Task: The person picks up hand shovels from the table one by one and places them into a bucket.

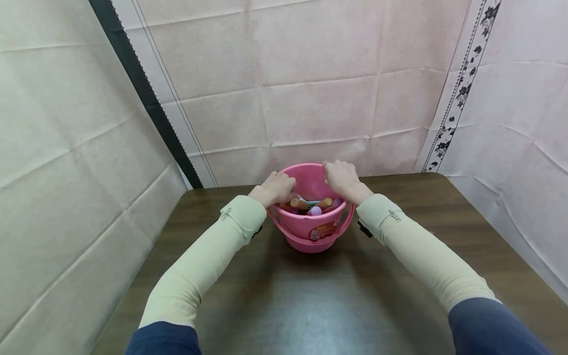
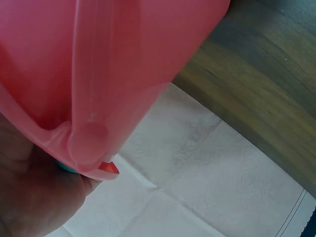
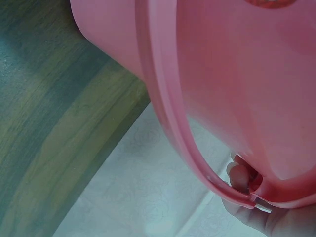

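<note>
A pink bucket (image 1: pixel 303 225) stands near the far edge of the table, a cartoon sticker (image 1: pixel 325 230) on its front. Its pink handle (image 3: pixel 163 103) hangs down across the front. My left hand (image 1: pixel 277 189) grips the rim on the left side, and in the left wrist view part of that hand hides behind the bucket. On the opposite side my right hand (image 1: pixel 343 181) holds the rim, its fingers (image 3: pixel 239 177) curled at the handle joint in the right wrist view. Inside lie brown cylindrical pieces (image 1: pixel 299 203), a light purple rounded piece (image 1: pixel 314 211) and other partly hidden items.
The brown wooden table (image 1: pixel 284 305) reaches back to a pale cloth backdrop (image 1: pixel 319 113) just behind the bucket. Cloth side walls (image 1: pixel 80 162) rise on the left and right.
</note>
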Demonstrator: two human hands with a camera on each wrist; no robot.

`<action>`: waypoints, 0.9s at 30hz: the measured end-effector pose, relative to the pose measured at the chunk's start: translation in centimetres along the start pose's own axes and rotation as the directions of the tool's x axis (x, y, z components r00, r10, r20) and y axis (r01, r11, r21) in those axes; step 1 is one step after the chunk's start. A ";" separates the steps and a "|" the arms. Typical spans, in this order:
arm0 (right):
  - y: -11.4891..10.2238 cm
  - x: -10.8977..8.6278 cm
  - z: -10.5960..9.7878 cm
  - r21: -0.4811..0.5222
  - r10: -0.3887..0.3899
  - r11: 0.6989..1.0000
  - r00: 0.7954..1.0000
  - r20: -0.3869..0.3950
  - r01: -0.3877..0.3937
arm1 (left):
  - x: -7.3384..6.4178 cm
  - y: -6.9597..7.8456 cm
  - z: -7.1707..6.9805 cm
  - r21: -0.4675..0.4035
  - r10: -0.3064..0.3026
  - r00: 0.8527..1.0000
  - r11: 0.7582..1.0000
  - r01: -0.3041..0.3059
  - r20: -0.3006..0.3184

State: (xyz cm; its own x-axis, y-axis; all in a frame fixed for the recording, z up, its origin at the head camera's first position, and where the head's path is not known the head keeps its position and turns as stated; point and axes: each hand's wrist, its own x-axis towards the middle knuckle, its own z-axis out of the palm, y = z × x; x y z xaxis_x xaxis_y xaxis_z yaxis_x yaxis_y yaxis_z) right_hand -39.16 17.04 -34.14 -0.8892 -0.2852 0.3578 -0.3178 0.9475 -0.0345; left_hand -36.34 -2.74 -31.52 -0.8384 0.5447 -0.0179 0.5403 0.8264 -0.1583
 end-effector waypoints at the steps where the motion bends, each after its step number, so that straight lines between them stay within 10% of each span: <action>1: -0.1 0.0 0.0 0.003 0.001 1.000 1.000 0.002 -0.001 | -0.1 0.0 0.0 -0.009 0.000 1.000 1.000 0.000 0.002; 17: 0.1 0.2 -1.3 0.054 0.009 0.999 0.999 -0.045 -0.007 | -0.6 -0.2 -1.0 -0.135 -0.031 0.994 0.991 0.016 -0.107; 27: -0.5 -0.4 -3.3 0.044 -0.211 0.972 0.944 -0.256 0.229 | -2.2 -1.0 -3.2 -0.199 -0.131 0.974 0.976 0.093 -0.184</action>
State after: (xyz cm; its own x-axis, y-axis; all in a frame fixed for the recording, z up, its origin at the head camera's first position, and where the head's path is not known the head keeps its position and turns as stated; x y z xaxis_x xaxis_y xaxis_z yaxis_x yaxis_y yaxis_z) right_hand -37.57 17.16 -31.22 -0.6880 -0.4317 0.5834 -0.5270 0.8499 0.0074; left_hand -34.80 -4.37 -28.16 -0.8741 0.4490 0.1853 0.4633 0.8853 0.0406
